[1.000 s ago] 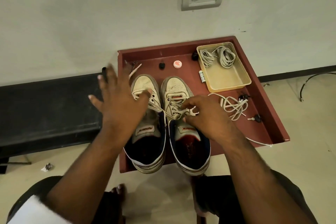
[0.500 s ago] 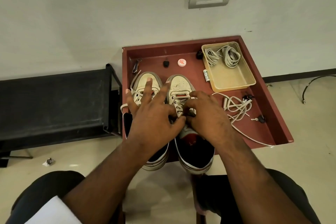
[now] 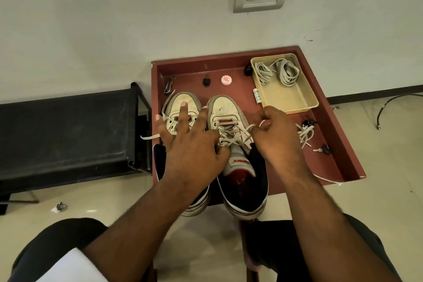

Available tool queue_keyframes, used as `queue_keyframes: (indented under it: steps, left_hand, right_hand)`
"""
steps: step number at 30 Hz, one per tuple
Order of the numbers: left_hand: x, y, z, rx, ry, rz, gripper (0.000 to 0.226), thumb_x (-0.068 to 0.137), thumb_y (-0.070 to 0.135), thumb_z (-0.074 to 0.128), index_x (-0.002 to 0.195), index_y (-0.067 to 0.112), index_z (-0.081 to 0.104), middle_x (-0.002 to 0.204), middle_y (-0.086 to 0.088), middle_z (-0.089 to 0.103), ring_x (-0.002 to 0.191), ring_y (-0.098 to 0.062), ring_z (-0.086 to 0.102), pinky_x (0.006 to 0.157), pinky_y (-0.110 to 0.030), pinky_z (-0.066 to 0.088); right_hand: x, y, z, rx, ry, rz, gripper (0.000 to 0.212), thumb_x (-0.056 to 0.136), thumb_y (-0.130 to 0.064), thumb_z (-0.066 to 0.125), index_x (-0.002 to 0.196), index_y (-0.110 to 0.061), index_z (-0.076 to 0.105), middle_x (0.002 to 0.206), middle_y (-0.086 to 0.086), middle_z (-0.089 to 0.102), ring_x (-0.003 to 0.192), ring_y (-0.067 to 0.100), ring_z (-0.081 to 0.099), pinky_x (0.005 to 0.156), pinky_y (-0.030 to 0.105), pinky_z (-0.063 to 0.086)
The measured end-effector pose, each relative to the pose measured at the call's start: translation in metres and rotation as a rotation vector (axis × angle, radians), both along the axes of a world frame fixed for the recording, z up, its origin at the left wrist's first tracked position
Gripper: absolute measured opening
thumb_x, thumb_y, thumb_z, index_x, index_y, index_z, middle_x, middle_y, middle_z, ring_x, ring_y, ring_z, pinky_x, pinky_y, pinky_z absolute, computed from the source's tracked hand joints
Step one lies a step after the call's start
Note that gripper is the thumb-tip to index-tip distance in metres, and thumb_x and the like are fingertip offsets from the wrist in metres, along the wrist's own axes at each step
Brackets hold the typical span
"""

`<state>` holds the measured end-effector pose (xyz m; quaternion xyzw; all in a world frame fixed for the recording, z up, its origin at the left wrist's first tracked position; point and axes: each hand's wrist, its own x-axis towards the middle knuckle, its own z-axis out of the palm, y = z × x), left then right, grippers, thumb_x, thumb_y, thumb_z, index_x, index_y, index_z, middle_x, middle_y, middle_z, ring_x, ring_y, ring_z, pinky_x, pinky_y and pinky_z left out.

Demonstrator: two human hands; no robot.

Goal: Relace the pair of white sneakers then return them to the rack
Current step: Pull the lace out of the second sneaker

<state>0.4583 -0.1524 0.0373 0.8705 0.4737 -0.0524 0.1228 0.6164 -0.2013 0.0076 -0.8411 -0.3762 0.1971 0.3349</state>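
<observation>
sneaker lace (image 3: 246, 131) in right hand (image 3: 275, 135)

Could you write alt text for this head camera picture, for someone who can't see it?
Seen from above, a seated person's left hand rests spread across the left sneaker while the right hand pinches a lace of the right sneaker. Both stand on a red tray table beside a beige tub of coiled laces.
</observation>
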Motion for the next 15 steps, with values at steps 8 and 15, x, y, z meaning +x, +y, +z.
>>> queue_keyframes:
  steps: [8, 15]
  left_hand:
    - [0.0, -0.001, -0.005, 0.033, -0.006, -0.003, 0.035, 0.097, 0.052, 0.037, 0.098, 0.033, 0.067, 0.164, 0.005, 0.013, 0.151, -0.029, -0.011, 0.109, -0.067, -0.017]
    - [-0.001, 0.001, -0.007, 0.012, -0.009, 0.002, 0.033, 0.096, 0.055, 0.041, 0.094, 0.035, 0.067, 0.164, 0.008, 0.012, 0.151, -0.027, -0.011, 0.109, -0.068, -0.017]
  right_hand:
    - [-0.012, 0.003, 0.0, -0.29, -0.281, 0.541, 0.028, 0.083, -0.028, 0.069, 0.111, -0.03, 0.072, 0.149, -0.009, 0.043, 0.135, 0.017, 0.039, 0.111, 0.042, 0.033]
    - [0.033, -0.013, 0.015, 0.035, 0.204, -0.222, 0.008, 0.085, -0.011, 0.069, 0.081, -0.016, 0.074, 0.082, 0.001, 0.071, 0.077, 0.023, 0.067, 0.068, 0.029, 0.05]
